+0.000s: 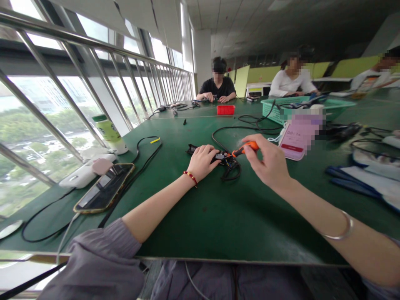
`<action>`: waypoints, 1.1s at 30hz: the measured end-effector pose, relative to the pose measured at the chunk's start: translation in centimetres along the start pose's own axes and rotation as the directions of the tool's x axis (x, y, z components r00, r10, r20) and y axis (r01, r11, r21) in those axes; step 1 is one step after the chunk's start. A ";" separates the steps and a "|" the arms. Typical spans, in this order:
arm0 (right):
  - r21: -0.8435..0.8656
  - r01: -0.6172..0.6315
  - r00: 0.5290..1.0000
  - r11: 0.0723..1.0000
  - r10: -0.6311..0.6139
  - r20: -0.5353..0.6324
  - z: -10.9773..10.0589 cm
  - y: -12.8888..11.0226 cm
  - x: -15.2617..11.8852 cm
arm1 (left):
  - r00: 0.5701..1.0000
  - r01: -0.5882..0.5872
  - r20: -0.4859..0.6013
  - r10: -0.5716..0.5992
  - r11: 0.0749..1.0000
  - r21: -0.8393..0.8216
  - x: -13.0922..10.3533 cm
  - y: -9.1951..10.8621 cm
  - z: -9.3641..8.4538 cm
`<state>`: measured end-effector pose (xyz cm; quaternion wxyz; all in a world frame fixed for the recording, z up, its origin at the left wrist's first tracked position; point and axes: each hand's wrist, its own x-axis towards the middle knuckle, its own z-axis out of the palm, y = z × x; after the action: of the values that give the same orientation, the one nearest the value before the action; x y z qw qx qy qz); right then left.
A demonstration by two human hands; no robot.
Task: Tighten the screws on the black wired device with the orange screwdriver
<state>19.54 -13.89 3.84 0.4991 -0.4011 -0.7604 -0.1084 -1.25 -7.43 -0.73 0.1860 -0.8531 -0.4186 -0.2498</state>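
My left hand [203, 162] is closed over a small black device [221, 156] and presses it to the green tabletop. Wires and a short loop of black cable [233, 177] come out of the device's right end. In my right hand [268, 162] is an orange and black screwdriver [245, 148], pinched between thumb and fingers. The screwdriver points left, its tip at the device's right part; whether it sits on a screw is too small to tell. A long black cable [215, 132] curves away behind the device.
To the right stand a pink phone [296, 135] and a green basket [271, 110] of cables. A red tray [225, 110] lies ahead. On the left are a dark phone [104, 189], a white power strip [84, 173] and a green cup [110, 133]. Several people sit across the table.
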 end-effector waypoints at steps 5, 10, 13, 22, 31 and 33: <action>0.026 0.061 0.998 0.998 -0.061 0.001 -0.3 -0.1 0.1 | 0.991 -0.134 -0.022 0.136 0.988 0.079 0.0 0.2 -0.6; 0.013 0.143 0.987 0.990 -0.142 -0.071 0.0 0.3 -0.1 | 0.966 -0.258 0.018 0.259 0.952 0.163 -0.1 0.4 -0.9; 0.020 0.151 0.985 0.988 -0.148 -0.091 0.1 0.5 -0.1 | 0.960 -0.279 0.034 0.277 0.946 0.167 -0.2 0.5 -0.9; 0.005 0.175 0.979 0.984 -0.174 -0.108 0.1 0.3 -0.2 | 0.950 -0.313 0.052 0.309 0.928 0.201 -0.1 0.7 -0.9; -0.027 0.257 0.956 0.966 -0.258 -0.139 0.4 0.5 -0.2 | 0.941 -0.338 0.108 0.320 0.893 0.299 0.1 1.8 -1.2; -0.028 0.251 0.956 0.968 -0.253 -0.151 0.5 0.6 -0.2 | 0.946 -0.323 0.124 0.299 0.898 0.298 0.0 1.9 -1.1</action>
<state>19.67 -13.35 3.30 0.5363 -0.2937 -0.7643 -0.2049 0.04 -9.13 -0.04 0.3414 -0.8771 -0.3179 -0.1147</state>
